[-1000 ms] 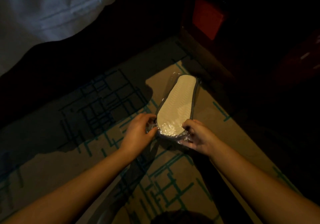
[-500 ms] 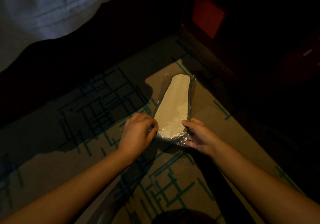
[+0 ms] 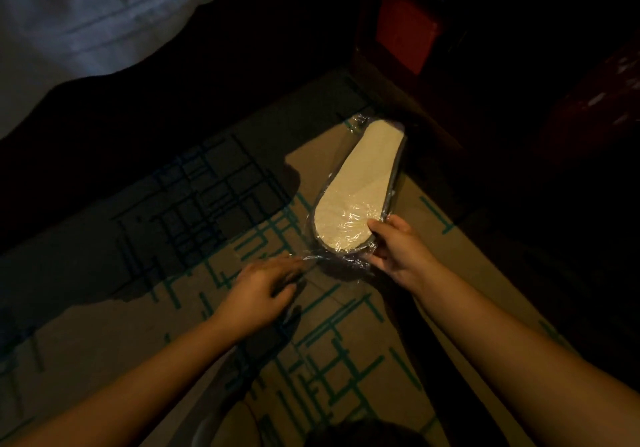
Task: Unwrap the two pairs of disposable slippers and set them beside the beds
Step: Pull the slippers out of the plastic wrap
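You have a single wide-angle view from the head, looking forward and steeply down past both forearms to the patterned carpet (image 3: 346, 325) close below. It faces the gap between the bed's white bedding (image 3: 86, 14) at upper left and dark furniture (image 3: 485, 66) at upper right. No second view shares it.

Room very dark; right side and upper middle lost in shadow. White bedding (image 3: 79, 21) cut off by top and left edges. Dark furniture (image 3: 446, 76) with red panel (image 3: 405, 27), form unclear. Left hand (image 3: 259, 287) motion-blurred, fingers indistinct; grip on plastic wrap (image 3: 346, 260) uncertain. Wrapped slippers (image 3: 356, 190): only one pale sole visible, anything beneath hidden. Both forearms cut off by bottom edge. Dark rounded shape (image 3: 360, 434) at bottom edge, unidentifiable.
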The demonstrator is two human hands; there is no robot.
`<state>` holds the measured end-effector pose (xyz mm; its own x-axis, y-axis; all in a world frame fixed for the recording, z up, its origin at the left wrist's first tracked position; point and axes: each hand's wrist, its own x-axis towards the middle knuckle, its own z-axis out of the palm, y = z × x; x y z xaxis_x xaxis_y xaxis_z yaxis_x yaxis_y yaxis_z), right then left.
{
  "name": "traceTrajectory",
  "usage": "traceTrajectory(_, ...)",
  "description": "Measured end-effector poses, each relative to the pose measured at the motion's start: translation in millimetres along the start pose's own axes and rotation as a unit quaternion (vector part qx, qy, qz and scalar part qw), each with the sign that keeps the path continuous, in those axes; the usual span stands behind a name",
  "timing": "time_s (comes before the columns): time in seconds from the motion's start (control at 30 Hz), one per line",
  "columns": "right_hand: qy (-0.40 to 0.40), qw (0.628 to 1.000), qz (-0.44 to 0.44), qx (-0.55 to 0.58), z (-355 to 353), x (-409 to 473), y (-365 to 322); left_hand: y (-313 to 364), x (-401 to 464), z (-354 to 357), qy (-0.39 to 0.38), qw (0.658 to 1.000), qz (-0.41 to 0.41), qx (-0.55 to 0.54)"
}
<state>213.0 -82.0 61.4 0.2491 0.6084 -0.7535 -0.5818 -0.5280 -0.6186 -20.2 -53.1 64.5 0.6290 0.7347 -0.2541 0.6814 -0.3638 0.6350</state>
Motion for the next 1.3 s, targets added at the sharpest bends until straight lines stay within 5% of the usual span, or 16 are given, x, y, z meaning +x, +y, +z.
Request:
traceTrajectory(0.07, 0.02, 0.999, -0.032, -0.026, -1, -1, -2, 3, 7, -9, 0.113, 0.974, -0.108, -0.161)
traceTrajectory(0.13, 0.004, 0.998, -0.039, -0.056, -4, -1, -4, 3, 18, -25, 0.184, 0.907, -0.213, -0.313)
traceTrajectory(0.27, -0.081, 0.995, -0.013, -0.062, -3, -3, -1, 13, 38, -39, 0.027, 0.788, -0.321, -0.525)
traceTrajectory(0.4, -0.106, 0.991, -0.015, -0.082, 9, -11, 1, 34, 43, -23, -0.047, 0.772, -0.296, -0.561)
traceTrajectory(0.5, 0.094, 0.975, -0.151, -0.136, 17, -19, 0, 31, 46, -15, -0.017, 0.733, -0.345, -0.586)
traceTrajectory(0.57, 0.154, 0.945, -0.244, -0.151, 18, -35, 2, 25, 46, -11, -0.008, 0.717, -0.362, -0.596)
traceTrajectory(0.73, 0.031, 0.989, -0.033, -0.141, 20, -71, 39, 22, 42, -1, 0.021, 0.68, -0.367, -0.634)
traceTrajectory(0.9, 0.037, 0.995, 0.089, 0.03, 30, -58, 40, 31, 39, 10, 0.004, 0.674, -0.358, -0.646)
traceTrajectory(1.3, 0.03, 0.992, -0.006, 0.124, 29, -58, 32, 32, 63, 15, -0.009, 0.675, -0.305, -0.671)
